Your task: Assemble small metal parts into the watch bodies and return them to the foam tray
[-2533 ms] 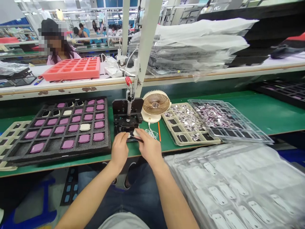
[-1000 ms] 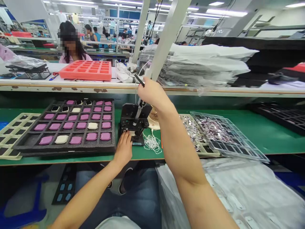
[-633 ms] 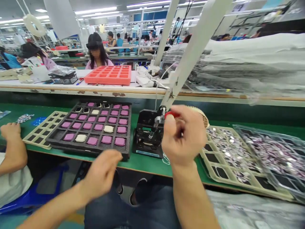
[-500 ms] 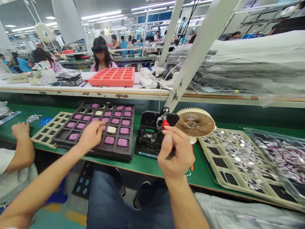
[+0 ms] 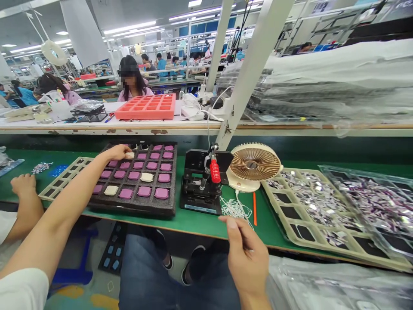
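So far: black foam tray (image 5: 132, 210) holds purple pieces (image 5: 161, 193) in most wells, cream pieces (image 5: 146, 177) in a few.
Left hand (image 5: 118, 151): fingertips at the top-row cream piece (image 5: 130, 155); grip unclear.
Right hand (image 5: 247, 258): fingers together, nothing visible between them, near white cord (image 5: 235, 209).
Surface: green bench (image 5: 200, 226), hand press (image 5: 201, 183), desk fan (image 5: 254, 161).
Room: rows of workers (image 5: 130, 79) under strip lights (image 5: 129, 26).

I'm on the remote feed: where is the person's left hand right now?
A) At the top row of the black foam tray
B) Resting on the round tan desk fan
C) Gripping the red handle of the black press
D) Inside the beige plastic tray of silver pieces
A. The left hand reaches over the top row of the black foam tray, its fingertips beside a small cream-coloured piece.
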Demonstrator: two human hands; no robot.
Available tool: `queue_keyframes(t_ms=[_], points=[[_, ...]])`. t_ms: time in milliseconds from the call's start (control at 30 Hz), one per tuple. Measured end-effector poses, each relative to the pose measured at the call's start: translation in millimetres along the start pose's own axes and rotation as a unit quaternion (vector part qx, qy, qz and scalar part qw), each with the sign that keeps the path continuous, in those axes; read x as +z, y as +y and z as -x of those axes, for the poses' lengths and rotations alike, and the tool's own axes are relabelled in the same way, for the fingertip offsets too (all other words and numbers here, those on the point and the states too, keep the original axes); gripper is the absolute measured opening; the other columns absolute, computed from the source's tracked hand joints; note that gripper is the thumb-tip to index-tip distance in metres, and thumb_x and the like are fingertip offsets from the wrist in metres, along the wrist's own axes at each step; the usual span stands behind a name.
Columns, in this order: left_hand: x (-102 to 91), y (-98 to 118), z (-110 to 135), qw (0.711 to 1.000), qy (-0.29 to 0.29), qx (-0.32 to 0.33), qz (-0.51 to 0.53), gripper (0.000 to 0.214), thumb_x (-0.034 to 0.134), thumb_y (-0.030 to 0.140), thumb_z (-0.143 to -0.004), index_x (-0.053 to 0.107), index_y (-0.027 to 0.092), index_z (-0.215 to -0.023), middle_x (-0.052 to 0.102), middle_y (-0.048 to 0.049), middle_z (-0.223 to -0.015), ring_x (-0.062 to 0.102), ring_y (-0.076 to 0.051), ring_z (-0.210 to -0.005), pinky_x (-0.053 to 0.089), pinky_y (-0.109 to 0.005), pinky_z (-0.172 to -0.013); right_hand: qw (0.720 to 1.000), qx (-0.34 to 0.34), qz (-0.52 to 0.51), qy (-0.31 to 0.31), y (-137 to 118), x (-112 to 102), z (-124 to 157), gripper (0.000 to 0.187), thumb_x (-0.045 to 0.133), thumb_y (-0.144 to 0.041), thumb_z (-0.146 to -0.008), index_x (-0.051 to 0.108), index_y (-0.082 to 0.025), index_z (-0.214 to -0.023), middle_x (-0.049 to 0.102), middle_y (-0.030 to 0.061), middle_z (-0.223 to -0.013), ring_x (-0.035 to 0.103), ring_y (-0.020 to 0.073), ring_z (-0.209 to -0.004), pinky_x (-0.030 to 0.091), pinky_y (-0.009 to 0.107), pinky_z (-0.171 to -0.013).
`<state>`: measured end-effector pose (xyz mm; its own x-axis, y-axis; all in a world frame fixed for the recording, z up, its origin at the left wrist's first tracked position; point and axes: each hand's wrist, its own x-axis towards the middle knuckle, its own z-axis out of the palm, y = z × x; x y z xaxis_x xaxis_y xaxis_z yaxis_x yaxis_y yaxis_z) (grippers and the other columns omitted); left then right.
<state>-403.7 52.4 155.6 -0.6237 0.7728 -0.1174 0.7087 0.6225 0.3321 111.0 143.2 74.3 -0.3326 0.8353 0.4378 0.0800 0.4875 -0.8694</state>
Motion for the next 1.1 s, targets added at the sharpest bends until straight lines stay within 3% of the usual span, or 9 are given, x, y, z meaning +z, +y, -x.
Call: queue_keyframes(t_ms=[167,267,367,433,500,600,700,900,1100], points=[[0.4,7,28,0.991,0.096,0.017,0.091,0.033,0.079,0.046,-0.089,0.074,0.015,-0.098,0.078,-0.0060,-0.103,0.073,-0.026,-0.097,0.059,-0.046,-0.094,0.965,0.169,-0.173,-0.102,9,-6,17,0.049,0.055,-0.061,-0.102,0.073,-0.020,-0.083,0.061,0.0042,-0.075,0.056,0.0182,-0.065,0.047,0.032,-0.063],[14.7,25,69,0.970,0.159,0.043,0.179,0.049,0.078,0.056,-0.084,0.072,0.016,-0.111,0.081,-0.0080,-0.104,0.075,-0.025,-0.089,0.061,-0.043,-0.090,0.924,0.251,-0.267,-0.111,11,-2,21,0.050,0.057,-0.065,-0.099,0.073,-0.019,-0.090,0.060,0.0044,-0.074,0.059,0.0197,-0.069,0.049,0.033,-0.066],[46.3,58,124,0.948,0.174,0.083,0.254,0.054,0.074,0.061,-0.085,0.070,0.020,-0.121,0.082,-0.0073,-0.105,0.077,-0.026,-0.088,0.064,-0.042,-0.084,0.883,0.329,-0.299,-0.149,9,13,25,0.052,0.067,-0.069,-0.092,0.071,-0.018,-0.095,0.041,-0.0051,-0.064,0.036,0.0103,-0.051,0.030,0.025,-0.049],[70.6,83,163,0.936,0.187,0.106,0.278,0.043,0.078,0.055,-0.084,0.072,0.024,-0.113,0.082,-0.0059,-0.106,0.078,-0.027,-0.095,0.064,-0.043,-0.089,0.871,0.338,-0.290,-0.208,4,27,26,0.057,0.069,-0.074,-0.088,0.069,-0.017,-0.093,0.031,-0.0088,-0.063,0.024,0.0075,-0.050,0.019,0.023,-0.047],[89.9,102,193,0.927,0.221,0.159,0.259,0.022,0.077,0.042,-0.088,0.076,0.029,-0.105,0.082,-0.0024,-0.105,0.077,-0.025,-0.098,0.063,-0.042,-0.093,0.875,0.312,-0.259,-0.265,-1,39,25,0.059,0.066,-0.077,-0.089,0.069,-0.018,-0.091,0.028,-0.0095,-0.061,0.024,0.0080,-0.050,0.019,0.022,-0.047],[99.2,113,210,0.921,0.253,0.218,0.201,0.009,0.072,0.033,-0.092,0.079,0.033,-0.098,0.082,0.0013,-0.101,0.076,-0.023,-0.096,0.061,-0.039,-0.095,0.883,0.277,-0.213,-0.315,-7,48,23,0.056,0.062,-0.074,-0.093,0.070,-0.019,-0.091,0.033,-0.0083,-0.058,0.028,0.0092,-0.050,0.025,0.023,-0.048],[81.3,97,183,0.945,0.244,0.154,0.153,0.017,0.074,0.040,-0.090,0.080,0.031,-0.103,0.083,0.0007,-0.102,0.075,-0.024,-0.093,0.061,-0.039,-0.092,0.886,0.279,-0.190,-0.318,-5,44,23,0.054,0.063,-0.073,-0.092,0.072,-0.020,-0.088,0.039,-0.0068,-0.057,0.035,0.0103,-0.049,0.031,0.023,-0.048],[12.6,21,72,0.971,0.228,0.018,0.069,0.030,0.066,0.039,-0.098,0.076,0.020,-0.118,0.080,-0.0084,-0.117,0.071,-0.029,-0.108,0.053,-0.046,-0.105,0.905,0.278,-0.150,-0.284,18,35,37,0.058,0.068,-0.078,-0.084,0.077,-0.021,-0.082,0.050,-0.0019,-0.057,0.052,0.0167,-0.055,0.042,0.026,-0.050],[17.3,-15,12,0.992,0.124,-0.031,0.024,0.031,0.070,0.041,-0.099,0.070,0.016,-0.118,0.074,-0.0088,-0.118,0.072,-0.024,-0.103,0.061,-0.047,-0.093,0.922,0.245,-0.091,-0.286,35,30,47,0.057,0.063,-0.077,-0.088,0.078,-0.022,-0.080,0.073,0.0058,-0.080,0.069,0.0250,-0.080,0.056,0.032,-0.076]])
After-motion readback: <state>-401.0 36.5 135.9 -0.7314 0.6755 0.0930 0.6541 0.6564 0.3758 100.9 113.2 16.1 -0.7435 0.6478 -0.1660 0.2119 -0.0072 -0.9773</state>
